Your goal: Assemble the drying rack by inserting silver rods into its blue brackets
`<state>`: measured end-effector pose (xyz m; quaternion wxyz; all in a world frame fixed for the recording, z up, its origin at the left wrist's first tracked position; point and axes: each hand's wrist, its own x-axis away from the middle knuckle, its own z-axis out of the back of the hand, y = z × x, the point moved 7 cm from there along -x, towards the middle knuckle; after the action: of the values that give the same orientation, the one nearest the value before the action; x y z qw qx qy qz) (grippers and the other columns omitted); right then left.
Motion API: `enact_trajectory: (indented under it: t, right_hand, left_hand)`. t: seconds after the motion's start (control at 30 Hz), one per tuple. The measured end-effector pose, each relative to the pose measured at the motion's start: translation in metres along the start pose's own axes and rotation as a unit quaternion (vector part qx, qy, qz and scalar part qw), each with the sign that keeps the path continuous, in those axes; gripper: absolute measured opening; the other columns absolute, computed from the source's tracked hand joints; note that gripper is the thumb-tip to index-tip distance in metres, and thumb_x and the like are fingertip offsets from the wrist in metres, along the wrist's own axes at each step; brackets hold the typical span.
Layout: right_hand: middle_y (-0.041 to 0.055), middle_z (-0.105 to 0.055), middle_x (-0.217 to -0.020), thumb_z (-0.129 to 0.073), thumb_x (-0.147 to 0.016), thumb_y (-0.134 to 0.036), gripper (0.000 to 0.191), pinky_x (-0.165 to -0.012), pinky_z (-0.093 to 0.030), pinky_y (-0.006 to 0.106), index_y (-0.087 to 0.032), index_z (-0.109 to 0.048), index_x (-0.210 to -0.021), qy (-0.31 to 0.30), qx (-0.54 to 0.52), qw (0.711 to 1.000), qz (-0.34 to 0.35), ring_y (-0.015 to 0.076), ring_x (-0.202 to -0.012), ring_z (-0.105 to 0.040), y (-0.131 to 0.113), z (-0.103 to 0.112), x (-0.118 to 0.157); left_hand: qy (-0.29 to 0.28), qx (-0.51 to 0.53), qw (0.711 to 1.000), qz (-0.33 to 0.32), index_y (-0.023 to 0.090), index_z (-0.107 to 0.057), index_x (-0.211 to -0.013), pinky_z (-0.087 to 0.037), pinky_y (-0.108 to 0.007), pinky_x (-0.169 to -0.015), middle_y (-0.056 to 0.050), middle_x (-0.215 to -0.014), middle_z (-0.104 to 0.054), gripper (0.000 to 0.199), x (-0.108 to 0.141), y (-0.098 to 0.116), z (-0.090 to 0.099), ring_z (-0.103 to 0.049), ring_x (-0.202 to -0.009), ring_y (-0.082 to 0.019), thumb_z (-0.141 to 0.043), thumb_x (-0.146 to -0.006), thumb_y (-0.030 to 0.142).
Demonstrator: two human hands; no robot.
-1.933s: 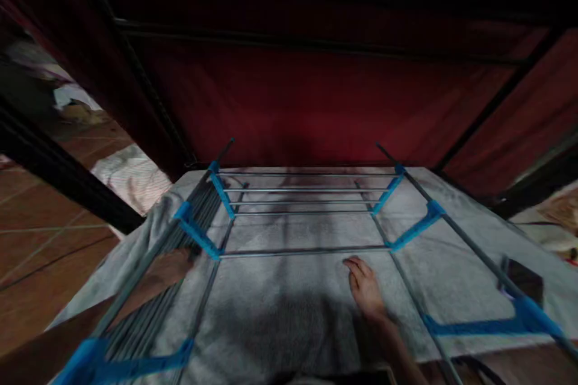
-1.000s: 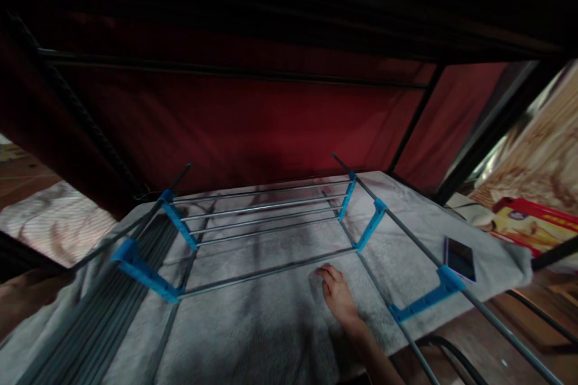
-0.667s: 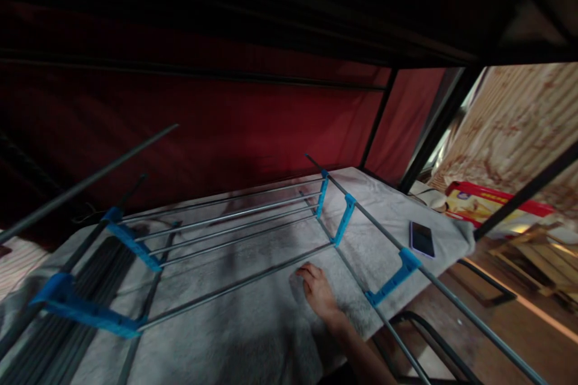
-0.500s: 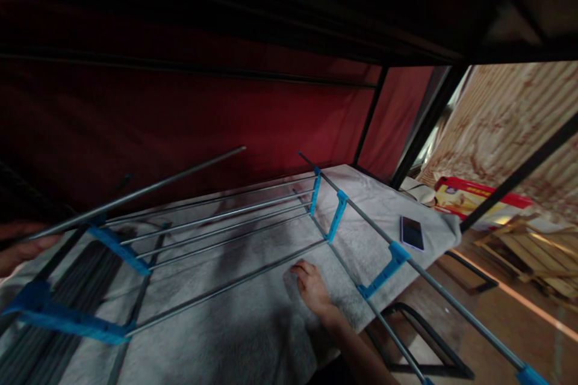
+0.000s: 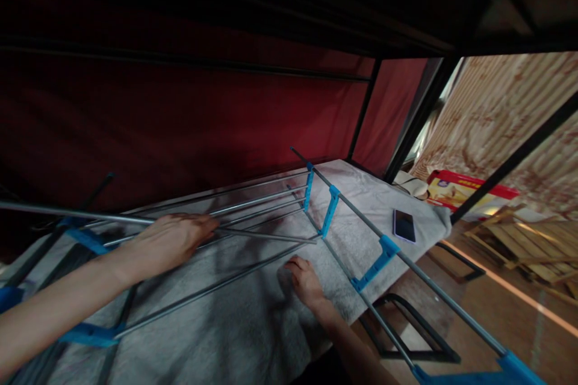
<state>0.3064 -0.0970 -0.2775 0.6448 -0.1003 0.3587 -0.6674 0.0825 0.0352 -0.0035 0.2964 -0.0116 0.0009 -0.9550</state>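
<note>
Our L hand has its fingers closed over the loose metal rod, palm down, approx. mid-length. The rod's long axis runs L to R across our view, w/ its R end tipping slightly toward us. That end sits near the lower end of the blue bracket and the fitted crossbar; can't tell if it's touching either. Our R hand is nearer that end, just on our side of it, low over the grey cloth, fingers loosely bent and bunched; can't tell if they're pinching anything.
</note>
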Motion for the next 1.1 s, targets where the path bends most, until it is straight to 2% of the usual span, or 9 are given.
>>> enact_trajectory:
  t: [0.13,0.3,0.37,0.47,0.57,0.67,0.83,1.0,1.1]
  right_hand:
    - [0.0074,-0.069,-0.117,-0.049,-0.087,0.0,0.043,-0.102,-0.048,0.041,-0.025,-0.071,-0.113,-0.011,-0.014,1.0,-0.007,0.0248,-0.111,-0.061,0.001,-0.001,-0.001]
    - [0.0081,-0.068,-0.12,-0.048,-0.085,0.002,0.047,-0.102,-0.048,0.042,-0.024,-0.07,-0.117,-0.01,-0.029,0.999,-0.021,0.0255,-0.112,-0.061,0.005,0.0,-0.002]
    - [0.0075,-0.069,-0.121,-0.047,-0.084,0.003,0.051,-0.103,-0.048,0.043,-0.026,-0.07,-0.119,-0.009,-0.032,0.999,-0.026,0.0256,-0.114,-0.062,0.006,0.001,-0.002]
    - [0.0054,-0.07,-0.121,-0.045,-0.086,0.001,0.053,-0.104,-0.049,0.043,-0.031,-0.07,-0.12,0.001,-0.049,0.998,-0.033,0.0246,-0.115,-0.062,0.009,0.003,-0.001]
    - [0.0051,-0.071,-0.12,-0.042,-0.087,-0.001,0.052,-0.105,-0.05,0.042,-0.031,-0.071,-0.118,0.029,-0.092,0.994,-0.043,0.0232,-0.115,-0.063,0.014,0.005,0.0]
    - [0.0067,-0.073,-0.115,-0.044,-0.085,-0.004,0.046,-0.102,-0.052,0.041,-0.027,-0.073,-0.113,0.064,-0.164,0.983,-0.059,0.0225,-0.112,-0.065,0.022,0.006,-0.001]
    - [0.007,-0.075,-0.098,-0.054,-0.085,-0.023,0.021,-0.095,-0.056,0.043,-0.024,-0.074,-0.094,0.119,-0.292,0.936,-0.159,0.0249,-0.097,-0.069,0.047,0.009,0.0]
    - [0.0076,-0.076,-0.109,-0.059,-0.087,-0.037,0.023,-0.101,-0.055,0.047,-0.025,-0.073,-0.101,0.127,-0.336,0.915,-0.184,0.0271,-0.105,-0.07,0.052,0.024,0.003]
    - [0.0075,-0.076,-0.11,-0.067,-0.081,-0.04,0.025,-0.101,-0.055,0.048,-0.024,-0.074,-0.1,0.134,-0.4,0.88,-0.217,0.0277,-0.105,-0.071,0.056,0.031,0.012]
  left_hand:
    - [-0.019,-0.023,0.999,-0.017,0.019,-0.067,-0.104,-0.041,-0.024,-0.081,0.0,-0.102,-0.075,0.026,-0.03,0.025,-0.008,-0.069,-0.092,-0.016,-0.041,-0.103,0.023]
    - [0.018,-0.021,0.997,-0.066,0.018,-0.064,-0.117,-0.044,-0.026,-0.083,-0.001,-0.112,-0.074,0.028,-0.058,0.054,-0.014,-0.069,-0.095,-0.016,-0.04,-0.106,0.025]
    - [0.018,-0.011,0.998,-0.066,0.017,-0.065,-0.117,-0.046,-0.028,-0.087,-0.003,-0.114,-0.074,0.029,-0.068,0.062,-0.023,-0.069,-0.101,-0.018,-0.039,-0.105,0.023]
    - [0.014,0.003,0.999,-0.052,0.018,-0.066,-0.119,-0.049,-0.035,-0.094,-0.007,-0.116,-0.074,0.029,-0.076,0.073,-0.044,-0.069,-0.108,-0.023,-0.041,-0.104,0.024]
    - [0.015,0.022,0.999,-0.023,0.02,-0.067,-0.121,-0.051,-0.039,-0.093,-0.009,-0.12,-0.074,0.031,-0.067,0.079,-0.074,-0.07,-0.106,-0.027,-0.043,-0.102,0.022]
    - [0.028,0.049,0.998,0.016,0.021,-0.068,-0.12,-0.052,-0.041,-0.092,-0.01,-0.12,-0.074,0.033,-0.044,0.082,-0.102,-0.071,-0.104,-0.028,-0.041,-0.101,0.019]
    - [0.047,0.094,0.993,0.053,0.02,-0.068,-0.122,-0.051,-0.044,-0.096,-0.01,-0.116,-0.074,0.037,-0.002,0.092,-0.142,-0.07,-0.103,-0.027,-0.037,-0.103,0.019]
    - [0.05,0.105,0.99,0.079,0.02,-0.065,-0.131,-0.051,-0.044,-0.103,-0.011,-0.125,-0.072,0.041,0.017,0.098,-0.173,-0.068,-0.114,-0.026,-0.036,-0.102,0.016]
    - [0.044,0.112,0.987,0.102,0.02,-0.063,-0.135,-0.049,-0.045,-0.107,-0.011,-0.131,-0.07,0.044,0.023,0.1,-0.186,-0.067,-0.119,-0.026,-0.036,-0.101,0.013]
